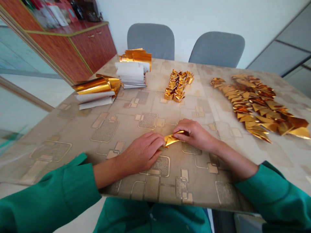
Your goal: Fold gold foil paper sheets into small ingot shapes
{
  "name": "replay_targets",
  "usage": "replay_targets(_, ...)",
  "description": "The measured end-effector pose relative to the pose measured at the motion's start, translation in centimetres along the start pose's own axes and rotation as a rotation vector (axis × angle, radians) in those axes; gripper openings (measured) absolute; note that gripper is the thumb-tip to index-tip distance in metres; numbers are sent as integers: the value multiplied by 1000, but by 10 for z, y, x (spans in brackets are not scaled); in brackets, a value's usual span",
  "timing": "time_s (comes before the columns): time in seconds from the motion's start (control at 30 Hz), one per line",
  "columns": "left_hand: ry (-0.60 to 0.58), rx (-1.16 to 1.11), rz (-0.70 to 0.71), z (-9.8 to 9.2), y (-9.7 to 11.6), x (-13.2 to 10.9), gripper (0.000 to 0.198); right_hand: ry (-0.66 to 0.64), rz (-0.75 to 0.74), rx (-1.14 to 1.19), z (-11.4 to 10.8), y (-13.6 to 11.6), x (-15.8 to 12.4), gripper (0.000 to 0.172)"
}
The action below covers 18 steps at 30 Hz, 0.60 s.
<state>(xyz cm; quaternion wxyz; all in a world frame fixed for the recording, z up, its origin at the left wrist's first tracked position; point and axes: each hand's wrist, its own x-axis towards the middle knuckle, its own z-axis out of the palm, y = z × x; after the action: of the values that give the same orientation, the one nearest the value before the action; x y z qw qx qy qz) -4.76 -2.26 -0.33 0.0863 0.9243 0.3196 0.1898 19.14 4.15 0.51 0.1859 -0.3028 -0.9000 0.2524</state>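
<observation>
Between my two hands, just above the patterned tablecloth, is a small folded piece of gold foil paper [171, 139]. My left hand [143, 150] grips its left end with the fingers bent and pressed together. At its right end, my right hand [194, 134] pinches the paper between thumb and fingers. Part of the paper is hidden behind the fingertips. Beyond my hands, a cluster of folded gold paper pieces [178, 84] stands in rows, nested into each other.
A long spread of folded gold pieces [255, 105] lies at the right. At the back left are a stack of gold-and-white paper sheets [132, 76] and a second pile [97, 92]. Two grey chairs [150, 40] stand behind the table [126, 119]. A wooden cabinet [92, 45] is at the left.
</observation>
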Motion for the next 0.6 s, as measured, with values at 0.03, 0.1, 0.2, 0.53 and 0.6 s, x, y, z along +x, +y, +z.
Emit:
replay_targets(0.03,0,-2,-12,0,0,0,14,13,5,-5,1,0,0,14)
replay_targets(0.1,8,12,-6,0,1,-1,20,44,5,-21,3,-1,-1,14)
replay_targets(0.2,6,67,42,1,1,0,31,88,13,-64,7,-3,-4,12)
replay_targets(0.53,-85,223,144,6,1,-3,37,167,96,-214,21,-5,-10,9)
replay_targets(0.6,-92,214,135,5,1,-3,37,167,95,-227,21,-6,-10,9)
